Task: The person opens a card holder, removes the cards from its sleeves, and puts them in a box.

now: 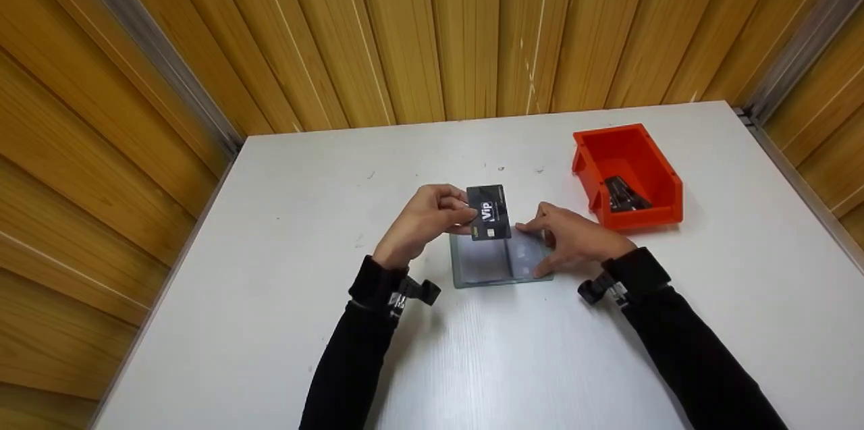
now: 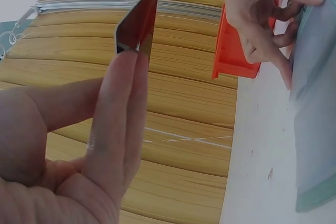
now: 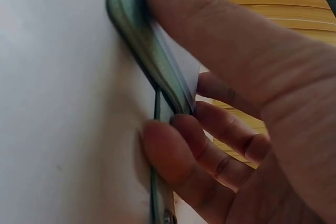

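Between thumb and fingers, my left hand (image 1: 428,219) pinches a black card (image 1: 496,204) marked "Vip". It is raised above a flat, translucent plastic card holder (image 1: 480,262) with a greenish border, which lies on the table. The left wrist view shows the card (image 2: 139,17) almost edge-on. My right hand (image 1: 577,235) grips the holder's right part, fingers at the far edge and thumb at the near edge. Close up in the right wrist view, the holder's green edge (image 3: 142,45) looks layered, with the thumb over it and fingertips along its side; the inner pockets are hidden there.
A red plastic bin (image 1: 665,177) stands at the right, beyond my right hand, with several dark cards (image 1: 624,195) inside. The white table (image 1: 304,227) reaches back to a wood-panelled wall (image 1: 466,32). A wrist camera is strapped on each black sleeve.
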The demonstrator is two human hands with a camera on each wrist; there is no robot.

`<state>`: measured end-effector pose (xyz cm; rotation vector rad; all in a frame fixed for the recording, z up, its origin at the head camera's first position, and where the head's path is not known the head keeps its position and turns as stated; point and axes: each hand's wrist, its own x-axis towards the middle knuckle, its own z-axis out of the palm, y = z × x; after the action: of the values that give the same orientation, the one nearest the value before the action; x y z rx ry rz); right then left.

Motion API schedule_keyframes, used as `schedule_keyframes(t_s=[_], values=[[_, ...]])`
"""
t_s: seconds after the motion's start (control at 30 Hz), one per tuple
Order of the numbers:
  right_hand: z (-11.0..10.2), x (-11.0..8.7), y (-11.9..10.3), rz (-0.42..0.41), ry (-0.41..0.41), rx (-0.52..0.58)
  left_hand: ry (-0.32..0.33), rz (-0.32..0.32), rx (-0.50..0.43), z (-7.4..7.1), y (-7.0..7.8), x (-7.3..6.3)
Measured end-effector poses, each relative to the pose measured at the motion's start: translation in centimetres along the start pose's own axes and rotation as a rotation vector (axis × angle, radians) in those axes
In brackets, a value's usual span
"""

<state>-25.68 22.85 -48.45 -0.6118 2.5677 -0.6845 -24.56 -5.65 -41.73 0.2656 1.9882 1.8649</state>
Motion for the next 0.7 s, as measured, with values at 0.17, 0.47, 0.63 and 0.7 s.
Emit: schedule_keyframes(t_s=[0.17, 0.47, 0.63, 0.7], values=[[0.0, 0.1, -0.1, 0.005, -0.003, -0.002, -0.001, 0.02, -0.014, -0.1, 0.1, -0.1], [-0.8, -0.1, -0.7, -0.069, 0.179, 0.166, 0.013, 0.007, -0.03, 0.5, -0.4, 0.2], [-0.1, 0.0, -3.8, -0.08, 0.43, 0.587, 0.02, -0.007, -0.029, 1.5, -1.0, 0.7], [0.7, 0.0, -5.2, -0.062, 0.457, 0.714, 0.026, -0.017, -0.023, 2.0, -1.4, 0.8]])
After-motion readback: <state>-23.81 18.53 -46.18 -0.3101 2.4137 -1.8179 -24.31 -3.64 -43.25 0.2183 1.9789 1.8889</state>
